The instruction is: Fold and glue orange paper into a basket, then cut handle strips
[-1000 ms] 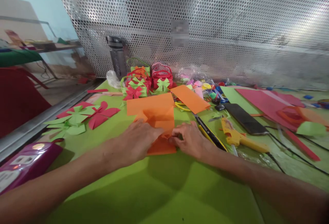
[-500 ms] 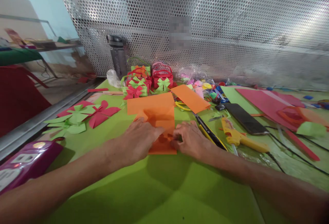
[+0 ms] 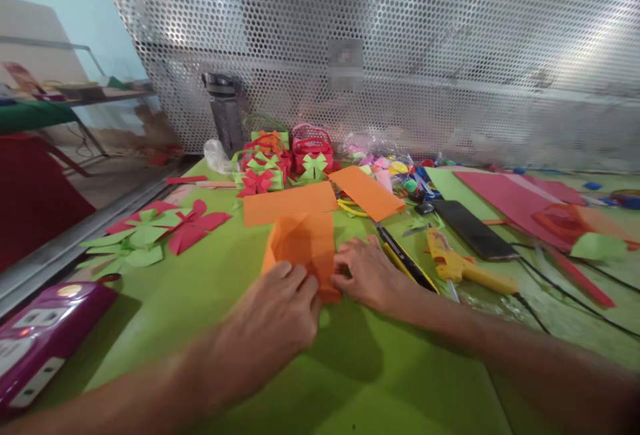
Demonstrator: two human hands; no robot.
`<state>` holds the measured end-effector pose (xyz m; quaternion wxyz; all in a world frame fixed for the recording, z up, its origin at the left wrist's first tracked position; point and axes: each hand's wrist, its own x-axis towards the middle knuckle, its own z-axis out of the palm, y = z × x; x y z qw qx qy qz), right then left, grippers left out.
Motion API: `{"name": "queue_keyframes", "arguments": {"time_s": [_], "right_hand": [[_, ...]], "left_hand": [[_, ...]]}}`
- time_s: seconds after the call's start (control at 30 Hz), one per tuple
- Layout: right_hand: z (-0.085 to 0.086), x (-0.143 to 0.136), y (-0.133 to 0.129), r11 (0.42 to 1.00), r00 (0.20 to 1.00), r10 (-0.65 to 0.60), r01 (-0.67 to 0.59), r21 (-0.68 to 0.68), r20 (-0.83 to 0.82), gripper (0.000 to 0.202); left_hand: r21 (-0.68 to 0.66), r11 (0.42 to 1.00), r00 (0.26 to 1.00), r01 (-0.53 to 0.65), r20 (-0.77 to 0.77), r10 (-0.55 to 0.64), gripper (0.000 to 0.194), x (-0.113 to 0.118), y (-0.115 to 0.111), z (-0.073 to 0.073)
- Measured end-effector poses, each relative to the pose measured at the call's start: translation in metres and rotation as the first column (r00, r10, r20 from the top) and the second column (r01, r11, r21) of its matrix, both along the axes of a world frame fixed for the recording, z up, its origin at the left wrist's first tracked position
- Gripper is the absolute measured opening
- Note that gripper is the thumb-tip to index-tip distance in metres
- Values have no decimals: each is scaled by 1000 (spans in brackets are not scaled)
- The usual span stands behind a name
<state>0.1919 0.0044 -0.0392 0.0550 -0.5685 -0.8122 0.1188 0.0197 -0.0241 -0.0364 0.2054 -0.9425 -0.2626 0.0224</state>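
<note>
A: Item one, centre of the lime-green counter (image 3: 320, 382)?

B: Folded orange paper sheet (image 3: 303, 243), partly raised off the surface. Left hand (image 3: 277, 312) at its near edge, fingers (image 3: 300, 282) pinching the paper. Right hand (image 3: 367, 275) at its right near corner, fingers pressed on the fold, grasping the same sheet.

A: Just beyond it?

B: Flat orange paper rectangle (image 3: 287, 203), touching the folded sheet's far edge. To its right, a second orange paper strip (image 3: 367, 192), set at a slant.

A: Right of the hands?

B: Black-and-yellow utility knife (image 3: 405, 258), just beside the right hand. Then a yellow glue gun (image 3: 463, 265), then a black smartphone (image 3: 473, 228), lying flat. Further right, pink-red paper sheets (image 3: 515, 198).

A: Far side?

B: Small red and green paper baskets with bows (image 3: 287, 155), against the perforated metal panel (image 3: 400, 42); a grey metal bottle (image 3: 225, 112) to their left.

A: Left side?

B: Red and green cut paper flower shapes (image 3: 160, 228), well apart from the hands. Near left corner, a purple power strip (image 3: 45, 338).
</note>
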Motion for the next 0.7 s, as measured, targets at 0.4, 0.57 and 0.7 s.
{"name": "queue_keyframes", "arguments": {"time_s": [0.4, 0.57, 0.7], "right_hand": [[-3, 0, 1, 1000, 1000, -1, 1, 2, -18, 17], [-4, 0, 1, 1000, 1000, 2, -2, 15, 7, 18], [-2, -1, 0, 1000, 1000, -13, 13, 2, 2, 18]], "left_hand": [[-89, 996, 960, -23, 274, 46, 48, 4, -44, -32], [-50, 999, 964, -21, 263, 34, 38, 4, -41, -35], [-88, 995, 959, -52, 274, 75, 48, 4, -38, -36]]}}
